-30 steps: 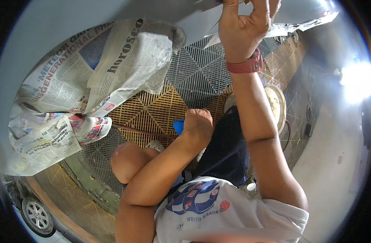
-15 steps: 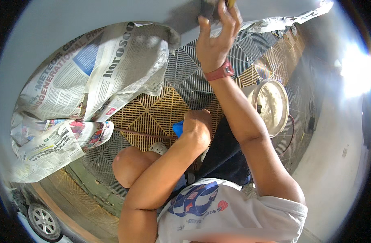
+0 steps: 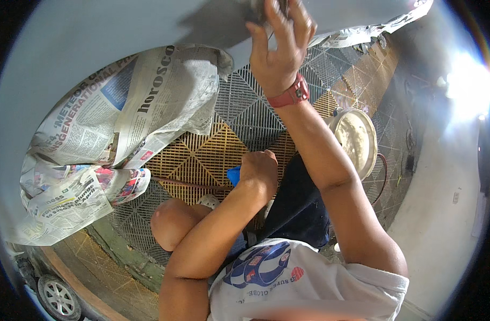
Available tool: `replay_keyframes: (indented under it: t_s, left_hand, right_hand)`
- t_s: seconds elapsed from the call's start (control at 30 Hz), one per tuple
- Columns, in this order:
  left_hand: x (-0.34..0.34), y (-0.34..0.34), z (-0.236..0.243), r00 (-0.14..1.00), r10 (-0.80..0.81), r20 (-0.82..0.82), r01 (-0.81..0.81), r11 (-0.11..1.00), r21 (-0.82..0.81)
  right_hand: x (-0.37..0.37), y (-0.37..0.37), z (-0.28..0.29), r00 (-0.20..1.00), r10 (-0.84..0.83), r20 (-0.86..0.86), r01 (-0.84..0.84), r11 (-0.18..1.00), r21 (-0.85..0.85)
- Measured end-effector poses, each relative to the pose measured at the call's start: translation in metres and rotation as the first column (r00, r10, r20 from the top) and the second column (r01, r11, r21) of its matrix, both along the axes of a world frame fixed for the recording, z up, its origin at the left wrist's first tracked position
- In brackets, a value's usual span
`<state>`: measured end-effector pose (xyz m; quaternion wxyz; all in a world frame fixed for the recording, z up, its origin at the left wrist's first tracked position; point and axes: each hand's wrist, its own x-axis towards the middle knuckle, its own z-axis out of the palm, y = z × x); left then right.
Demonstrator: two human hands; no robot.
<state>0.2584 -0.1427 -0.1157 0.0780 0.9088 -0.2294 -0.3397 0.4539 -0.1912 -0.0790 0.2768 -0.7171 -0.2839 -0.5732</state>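
My right hand (image 3: 279, 53), with a red wristwatch (image 3: 291, 93) at its wrist, is raised against a smooth grey car body panel (image 3: 143, 24). Its fingers are bent over a dark block (image 3: 254, 9) pressed to the panel; the picture's upper edge cuts off part of both. Lower down, by my knees, my left hand (image 3: 259, 170) is closed around a blue object (image 3: 233, 175). Only a small piece of that object sticks out, so its kind cannot be made out. A thin reddish-brown hose (image 3: 194, 184) runs along the floor up to it.
Newspaper sheets (image 3: 164, 91) cover the wheel arch under the panel, and more newspaper (image 3: 357, 36) hangs from its lower right edge. A pale bucket (image 3: 357, 142) stands right of my right forearm on the grey and yellow grating floor (image 3: 194, 152). A car wheel (image 3: 59, 297) shows lower left.
My right hand has shifted slightly left along the panel with the dark block. The view has tilted a little, and my left hand keeps its hold on the blue object.
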Motion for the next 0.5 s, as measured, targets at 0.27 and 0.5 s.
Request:
replay_keyframes:
  t_s: [0.27,0.5]
  left_hand:
    - [-0.016,-0.002,-0.031,0.979,0.053,0.195,-0.037,0.996,-0.084]
    - [-0.017,0.0,-0.015,0.99,0.066,0.127,-0.051,0.992,-0.119]
  right_hand:
    - [0.002,0.001,0.007,1.0,-0.004,0.021,0.006,0.993,-0.115]
    - [0.001,-0.015,-0.025,0.999,-0.033,-0.036,0.03,0.996,-0.088]
